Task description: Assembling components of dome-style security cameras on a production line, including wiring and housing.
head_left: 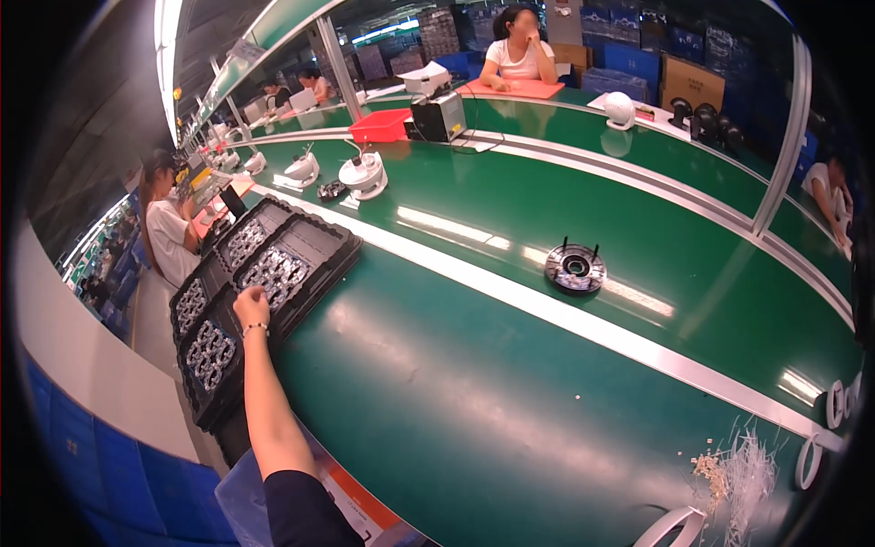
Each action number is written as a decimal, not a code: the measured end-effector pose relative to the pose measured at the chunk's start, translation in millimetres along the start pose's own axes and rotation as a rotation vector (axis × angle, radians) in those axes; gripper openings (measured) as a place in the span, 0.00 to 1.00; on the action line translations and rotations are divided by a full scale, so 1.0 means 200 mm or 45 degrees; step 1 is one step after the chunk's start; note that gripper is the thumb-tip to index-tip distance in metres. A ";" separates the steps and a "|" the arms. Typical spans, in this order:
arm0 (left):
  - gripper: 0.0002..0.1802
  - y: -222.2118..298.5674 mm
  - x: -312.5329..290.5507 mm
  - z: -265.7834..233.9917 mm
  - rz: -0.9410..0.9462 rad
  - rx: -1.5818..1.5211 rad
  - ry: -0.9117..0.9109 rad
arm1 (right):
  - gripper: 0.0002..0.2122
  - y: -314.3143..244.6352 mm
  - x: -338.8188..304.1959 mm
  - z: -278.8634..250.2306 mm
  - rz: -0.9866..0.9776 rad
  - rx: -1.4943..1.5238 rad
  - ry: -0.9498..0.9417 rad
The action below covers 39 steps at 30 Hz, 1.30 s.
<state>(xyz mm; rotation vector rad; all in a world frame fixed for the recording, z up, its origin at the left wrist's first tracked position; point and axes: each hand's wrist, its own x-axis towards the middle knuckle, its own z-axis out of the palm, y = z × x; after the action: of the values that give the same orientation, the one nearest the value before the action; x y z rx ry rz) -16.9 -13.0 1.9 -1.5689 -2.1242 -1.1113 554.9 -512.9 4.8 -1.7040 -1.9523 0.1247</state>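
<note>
My left hand [252, 308] reaches over black plastic trays [339, 258] at the left of the bench, a beaded bracelet on its wrist. Its fingers are curled together; whatever they may hold is too small to make out. Close beside the fingertips lies a group of shiny dark-and-silver parts [276, 276] in one tray compartment. More such parts [211, 356] fill a nearer compartment. My right hand is out of view. A round black part [576, 268] with a central hole and two upright pins rests on the green belt, away from my hand.
White devices [363, 175] stand farther along the belt [474, 214]. Clear strips [749, 483], small beige pieces [709, 474] and white rings [808, 461] lie at the near right. A red bin [380, 126] stands across the belt. Co-workers sit at the left [169, 228] and opposite [519, 59].
</note>
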 end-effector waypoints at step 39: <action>0.10 -0.06 0.17 0.23 -0.102 -0.180 -0.253 | 0.11 -0.01 0.00 0.03 0.024 -0.036 -0.047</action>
<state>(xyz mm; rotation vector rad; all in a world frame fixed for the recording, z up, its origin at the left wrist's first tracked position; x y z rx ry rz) -30.4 41.5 -13.0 -1.7366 -2.2987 -1.1999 551.0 -511.2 0.7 -1.7502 -1.9743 0.1369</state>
